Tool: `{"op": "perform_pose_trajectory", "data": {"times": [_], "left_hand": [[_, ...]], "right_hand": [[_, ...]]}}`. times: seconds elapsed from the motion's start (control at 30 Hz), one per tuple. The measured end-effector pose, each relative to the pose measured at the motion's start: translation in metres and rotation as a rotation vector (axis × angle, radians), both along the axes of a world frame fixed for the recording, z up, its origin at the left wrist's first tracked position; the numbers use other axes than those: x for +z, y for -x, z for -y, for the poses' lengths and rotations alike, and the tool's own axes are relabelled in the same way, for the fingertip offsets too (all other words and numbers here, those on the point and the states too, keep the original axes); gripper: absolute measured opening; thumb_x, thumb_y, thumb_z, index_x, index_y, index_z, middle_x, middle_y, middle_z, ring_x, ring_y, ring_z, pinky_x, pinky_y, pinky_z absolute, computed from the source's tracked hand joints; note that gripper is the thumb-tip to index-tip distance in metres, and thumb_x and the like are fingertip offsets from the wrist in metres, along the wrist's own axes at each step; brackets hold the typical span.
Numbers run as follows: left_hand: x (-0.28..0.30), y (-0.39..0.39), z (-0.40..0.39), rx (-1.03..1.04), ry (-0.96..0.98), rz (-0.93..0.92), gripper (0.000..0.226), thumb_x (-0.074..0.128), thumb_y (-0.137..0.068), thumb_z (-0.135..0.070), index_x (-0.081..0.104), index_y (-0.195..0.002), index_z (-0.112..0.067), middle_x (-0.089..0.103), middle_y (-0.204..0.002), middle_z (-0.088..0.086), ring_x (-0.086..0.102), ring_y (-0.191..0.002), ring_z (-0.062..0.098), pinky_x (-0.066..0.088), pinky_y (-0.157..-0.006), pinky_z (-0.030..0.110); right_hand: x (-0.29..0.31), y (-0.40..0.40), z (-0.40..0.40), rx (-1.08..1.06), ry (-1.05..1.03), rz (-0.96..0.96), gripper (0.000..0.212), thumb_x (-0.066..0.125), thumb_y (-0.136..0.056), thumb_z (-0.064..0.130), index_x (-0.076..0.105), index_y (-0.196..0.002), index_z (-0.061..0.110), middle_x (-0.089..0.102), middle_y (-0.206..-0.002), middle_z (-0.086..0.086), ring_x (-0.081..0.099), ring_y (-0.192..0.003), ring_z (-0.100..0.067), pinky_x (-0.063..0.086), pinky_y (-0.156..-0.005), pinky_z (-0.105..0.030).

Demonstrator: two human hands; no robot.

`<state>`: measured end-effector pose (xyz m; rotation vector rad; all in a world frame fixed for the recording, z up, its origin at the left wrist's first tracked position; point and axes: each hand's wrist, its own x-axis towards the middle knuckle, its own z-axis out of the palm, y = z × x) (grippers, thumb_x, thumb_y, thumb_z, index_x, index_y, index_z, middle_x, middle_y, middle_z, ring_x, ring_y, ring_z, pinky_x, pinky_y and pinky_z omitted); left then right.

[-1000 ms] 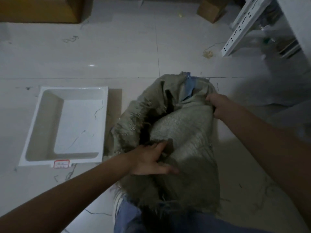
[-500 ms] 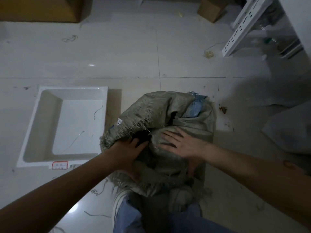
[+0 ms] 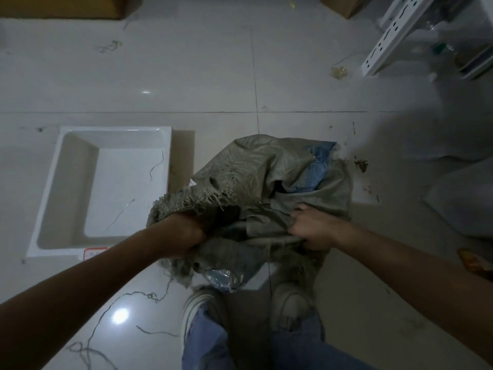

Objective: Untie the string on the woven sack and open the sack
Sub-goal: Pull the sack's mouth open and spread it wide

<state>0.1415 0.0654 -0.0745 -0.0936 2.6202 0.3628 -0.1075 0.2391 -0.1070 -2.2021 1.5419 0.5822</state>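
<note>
A grey-green woven sack (image 3: 256, 166) with frayed edges and blue patches stands crumpled on the tiled floor in front of my feet. Its mouth gapes in the middle, dark inside. My left hand (image 3: 184, 231) is closed on the frayed rim at the sack's left side. My right hand (image 3: 312, 228) grips a bunched fold of the near right rim. Loose string (image 3: 138, 295) lies on the floor at the lower left, apart from the sack.
A white rectangular tray (image 3: 56, 188) lies on the floor to the left, a few threads in it. A white slotted metal rack (image 3: 394, 30) stands at the upper right. Cardboard boxes (image 3: 344, 5) sit at the far edge. My shoes (image 3: 288, 305) are below the sack.
The sack has sunk lower and its mouth has spread. My right hand went from the far rim, then flat on the fabric, to gripping the near right rim; my left hand closed on the left rim.
</note>
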Motion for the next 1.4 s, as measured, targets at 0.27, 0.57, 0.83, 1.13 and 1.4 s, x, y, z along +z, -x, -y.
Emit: {"op": "perform_pose_trajectory", "data": {"times": [0.27, 0.57, 0.83, 1.13, 1.4], "left_hand": [[0.026, 0.001, 0.007, 0.097, 0.088, -0.432, 0.047, 0.061, -0.076, -0.017, 0.039, -0.117, -0.020, 0.069, -0.090, 0.012, 0.062, -0.045, 0.021, 0.050, -0.037, 0.028], [0.034, -0.017, 0.019, -0.168, 0.531, -0.813, 0.054, 0.045, -0.087, -0.006, 0.039, -0.134, -0.032, 0.038, -0.087, 0.007, 0.044, -0.071, 0.021, 0.040, -0.055, 0.032], [-0.032, -0.050, -0.013, -0.249, 0.674, -0.416, 0.054, 0.077, -0.052, -0.006, 0.072, -0.106, -0.011, 0.054, -0.123, 0.014, 0.054, -0.109, 0.030, 0.041, -0.099, 0.044], [0.011, 0.043, -0.048, 0.157, 0.457, -0.506, 0.035, 0.063, -0.066, -0.035, 0.071, -0.094, -0.016, 0.070, -0.093, 0.010, 0.068, -0.076, 0.027, 0.053, -0.059, 0.033], [0.003, 0.121, -0.009, 0.499, 0.516, -0.199, 0.106, 0.057, -0.082, -0.051, -0.019, -0.147, -0.018, -0.007, -0.159, 0.016, 0.019, -0.142, 0.041, 0.033, -0.103, 0.058]], "right_hand": [[0.063, 0.017, -0.001, -0.311, 0.483, 0.361, 0.048, 0.078, -0.065, 0.008, 0.036, -0.086, 0.017, 0.059, -0.095, -0.015, 0.061, -0.065, -0.024, 0.048, -0.050, -0.027], [0.099, 0.052, -0.031, 0.109, 0.809, 0.105, 0.044, 0.036, -0.088, 0.044, 0.052, -0.121, 0.021, 0.042, -0.093, -0.012, 0.038, -0.073, -0.022, 0.029, -0.061, -0.030], [0.027, 0.032, -0.071, 0.116, 0.751, -0.095, 0.053, 0.024, -0.101, 0.010, 0.074, -0.083, 0.014, 0.067, -0.074, -0.003, 0.060, -0.068, -0.023, 0.036, -0.075, -0.033], [0.062, 0.005, -0.013, -0.994, 0.867, -0.117, 0.044, 0.066, -0.069, 0.034, 0.060, -0.096, 0.000, 0.059, -0.107, -0.025, 0.054, -0.105, -0.038, 0.046, -0.087, -0.054], [0.013, 0.010, 0.000, -1.564, 0.352, -0.150, 0.116, 0.072, -0.063, 0.059, 0.012, -0.145, 0.004, 0.024, -0.147, -0.023, 0.022, -0.138, -0.039, 0.023, -0.106, -0.059]]}}
